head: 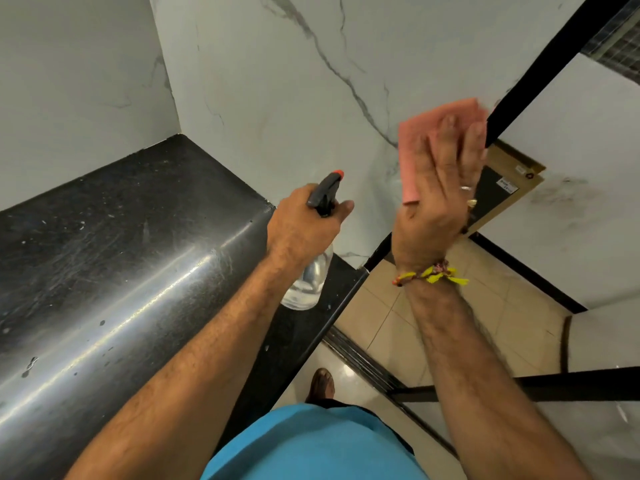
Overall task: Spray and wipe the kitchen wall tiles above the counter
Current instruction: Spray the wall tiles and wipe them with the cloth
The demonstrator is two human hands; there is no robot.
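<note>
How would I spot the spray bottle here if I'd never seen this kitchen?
Find the black counter and follow it to its right end by the marble wall tiles. There the left hand grips the spray bottle: clear body, dark trigger head, orange nozzle tip.

Viewpoint: I see from one head-worn camera.
Direction: it looks forward and down at the wall tiles (277, 81) and black counter (104, 237).
Closeness: near; both forearms fill my lower frame.
Shared views: none, single view.
</note>
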